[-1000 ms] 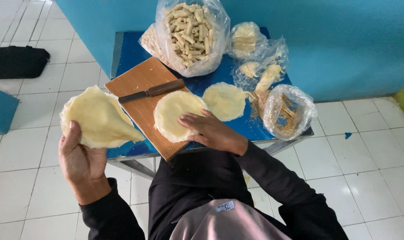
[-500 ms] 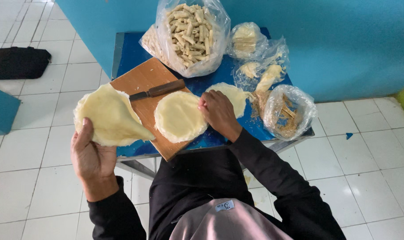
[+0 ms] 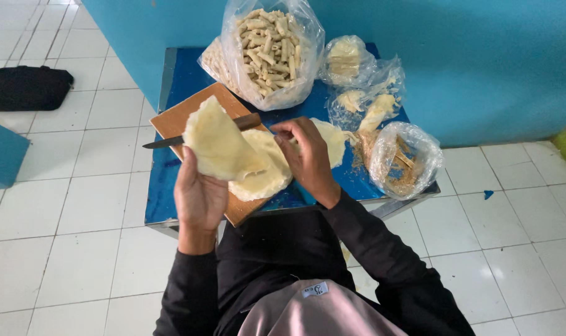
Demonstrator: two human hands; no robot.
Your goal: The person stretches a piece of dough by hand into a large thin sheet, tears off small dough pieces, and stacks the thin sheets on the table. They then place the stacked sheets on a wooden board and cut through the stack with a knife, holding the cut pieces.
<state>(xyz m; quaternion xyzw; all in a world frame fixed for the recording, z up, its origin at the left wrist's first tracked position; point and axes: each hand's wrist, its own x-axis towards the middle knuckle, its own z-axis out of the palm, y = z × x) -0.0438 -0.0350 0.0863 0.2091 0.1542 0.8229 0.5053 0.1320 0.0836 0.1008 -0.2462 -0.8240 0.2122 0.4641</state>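
Observation:
My left hand (image 3: pixel 199 198) holds a thin pale yellow dough sheet (image 3: pixel 218 143) up over the wooden cutting board (image 3: pixel 178 118). Under it a second round dough sheet (image 3: pixel 264 171) lies on the board. My right hand (image 3: pixel 308 158) rests on the far edge of that sheet, fingers bent, next to the handle of a black knife (image 3: pixel 171 140) that lies across the board. A third dough sheet (image 3: pixel 334 140) lies on the blue table (image 3: pixel 183 71) just beyond my right hand.
A large clear bag of rolled pastry sticks (image 3: pixel 267 46) stands at the back of the table. Smaller plastic bags (image 3: pixel 400 158) with filling and scraps sit to the right. A black bag (image 3: pixel 25 87) lies on the white tiled floor at left. A blue wall is behind.
My left hand has carried its dough sheet rightward, from beside the table to above the board. My right hand has shifted from the middle sheet toward the knife handle.

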